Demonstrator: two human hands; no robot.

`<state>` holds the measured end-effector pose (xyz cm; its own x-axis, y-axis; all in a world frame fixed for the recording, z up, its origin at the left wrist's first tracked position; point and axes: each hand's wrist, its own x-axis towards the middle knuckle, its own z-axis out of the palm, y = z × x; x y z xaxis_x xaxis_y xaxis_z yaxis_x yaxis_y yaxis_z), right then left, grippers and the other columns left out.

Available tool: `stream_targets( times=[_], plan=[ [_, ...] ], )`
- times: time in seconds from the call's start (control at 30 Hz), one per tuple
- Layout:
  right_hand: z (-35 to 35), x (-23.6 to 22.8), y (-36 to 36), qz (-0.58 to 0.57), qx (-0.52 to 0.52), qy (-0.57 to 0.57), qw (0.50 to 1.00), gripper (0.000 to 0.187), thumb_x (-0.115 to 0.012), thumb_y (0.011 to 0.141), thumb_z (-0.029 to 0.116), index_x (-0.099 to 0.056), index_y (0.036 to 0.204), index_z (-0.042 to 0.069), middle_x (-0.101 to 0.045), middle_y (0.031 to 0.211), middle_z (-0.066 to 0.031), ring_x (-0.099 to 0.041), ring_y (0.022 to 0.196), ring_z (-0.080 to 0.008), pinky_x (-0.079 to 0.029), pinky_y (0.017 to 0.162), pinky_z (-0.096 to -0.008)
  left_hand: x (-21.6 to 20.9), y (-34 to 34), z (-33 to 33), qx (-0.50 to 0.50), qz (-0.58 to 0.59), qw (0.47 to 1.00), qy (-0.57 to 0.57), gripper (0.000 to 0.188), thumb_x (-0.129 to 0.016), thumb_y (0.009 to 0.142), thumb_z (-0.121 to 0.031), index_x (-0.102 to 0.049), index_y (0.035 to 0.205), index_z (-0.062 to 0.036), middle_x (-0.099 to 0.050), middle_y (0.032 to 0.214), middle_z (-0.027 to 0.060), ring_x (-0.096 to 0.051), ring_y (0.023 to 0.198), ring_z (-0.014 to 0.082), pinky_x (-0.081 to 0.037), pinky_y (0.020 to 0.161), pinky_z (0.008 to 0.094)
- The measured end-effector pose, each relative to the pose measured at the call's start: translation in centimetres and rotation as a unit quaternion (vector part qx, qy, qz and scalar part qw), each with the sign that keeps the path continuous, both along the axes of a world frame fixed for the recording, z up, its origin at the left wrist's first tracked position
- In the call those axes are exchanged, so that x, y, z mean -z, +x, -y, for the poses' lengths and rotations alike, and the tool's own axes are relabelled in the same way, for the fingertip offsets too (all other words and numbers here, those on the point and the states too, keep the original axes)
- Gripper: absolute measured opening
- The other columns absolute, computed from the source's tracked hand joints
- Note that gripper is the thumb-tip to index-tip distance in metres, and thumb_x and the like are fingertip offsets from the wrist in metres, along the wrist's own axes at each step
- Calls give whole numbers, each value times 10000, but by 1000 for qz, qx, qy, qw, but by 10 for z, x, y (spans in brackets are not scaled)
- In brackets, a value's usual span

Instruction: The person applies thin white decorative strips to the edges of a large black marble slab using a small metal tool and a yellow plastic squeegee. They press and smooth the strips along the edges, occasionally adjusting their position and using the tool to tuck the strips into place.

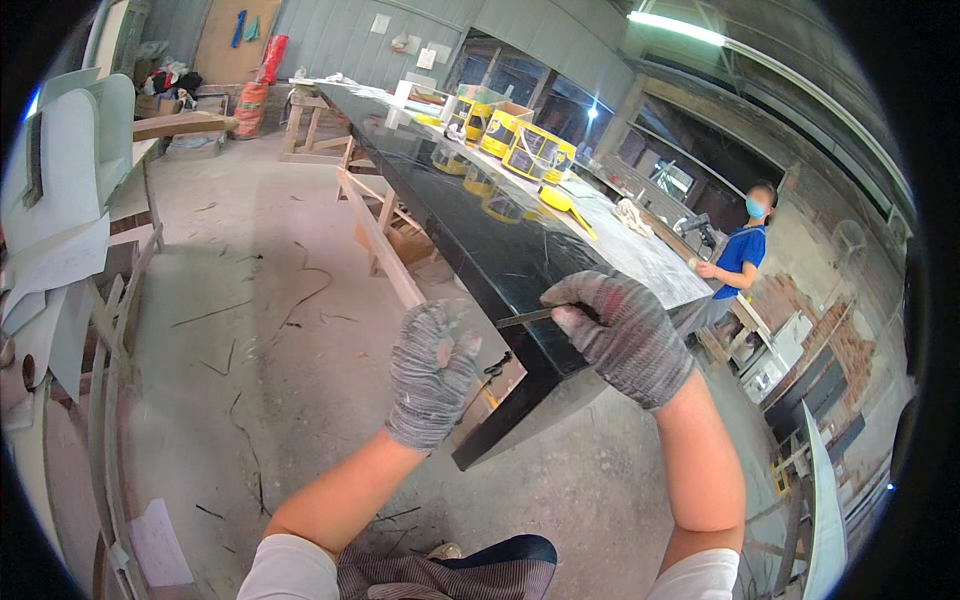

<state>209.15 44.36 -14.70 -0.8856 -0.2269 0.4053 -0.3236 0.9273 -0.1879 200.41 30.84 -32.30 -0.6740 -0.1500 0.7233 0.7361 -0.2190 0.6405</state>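
Observation:
Grey knit gloves cover both hands. My right hand (628, 340) is closed on a thin dark strip (522, 318), pinched between thumb and fingers; one end points toward my left hand. Whether it is a blade or a scraper cannot be made out. My left hand (432, 380) is curled, its fingertips bent toward the thumb; what it holds, if anything, is too small to name. Both hands are at the near end of a long, shiny black slab (440, 215) with a black downturned edge. The strip passes in front of that edge.
Yellow-and-black tubs (540, 153) and a yellow scoop-like tool (565, 208) stand on the worktop. Wooden trestles (380, 235) are underneath. A person in a blue shirt (742, 255) stands at the far right side. White panels (60, 190) lean at left; dark scraps litter the floor.

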Motion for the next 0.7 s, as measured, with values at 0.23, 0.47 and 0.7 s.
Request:
stream_targets(
  times=[0.23,0.47,0.7],
  plan=[
    [13,2,-30,80,43,113,990,173,-616,884,158,-694,1009,66,-677,929,-183,-643,927,-377,-511,839,-426,5,-8,-29,118,113,987,-1,120,-646,917,-55,-623,1029,-20,-640,910,55,-613,773,108,-524,682,256],
    [-3,14,-46,90,54,-2,994,192,-634,888,192,-687,988,37,-691,871,-187,-679,854,-321,-525,795,-392,16,-10,-47,135,139,980,32,74,-656,928,-86,-622,962,-29,-635,749,28,-581,620,80,-484,551,238],
    [8,7,-39,96,79,-3,992,206,-636,900,235,-676,939,37,-688,823,-173,-672,802,-320,-520,753,-387,8,-8,-42,162,139,975,57,84,-638,922,-43,-656,1004,-42,-647,764,35,-595,624,83,-488,552,241]
  ],
)
